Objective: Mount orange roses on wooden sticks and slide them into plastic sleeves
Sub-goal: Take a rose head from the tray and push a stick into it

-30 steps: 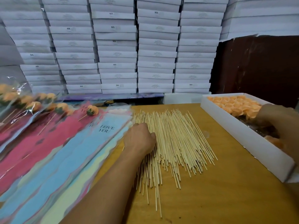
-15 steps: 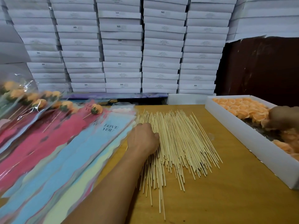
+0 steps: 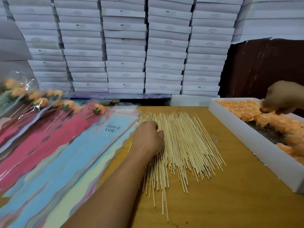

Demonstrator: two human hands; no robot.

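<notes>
Left hand (image 3: 148,137): knuckles up, fingers curled down onto the left edge of the wooden sticks (image 3: 181,145) fanned on the desk (image 3: 238,195); whether it pinches a stick cannot be told. Right hand (image 3: 283,97): raised over the far end of the white box (image 3: 246,142), fingertips bent at the orange roses (image 3: 243,111) inside; grasp unclear. Left of the left hand: plastic sleeves (image 3: 65,153), pink and blue, printed "LOVE YOU". Beyond them, finished roses on sticks (image 3: 98,109) in sleeves. Behind: stacked white cartons (image 3: 125,46).
</notes>
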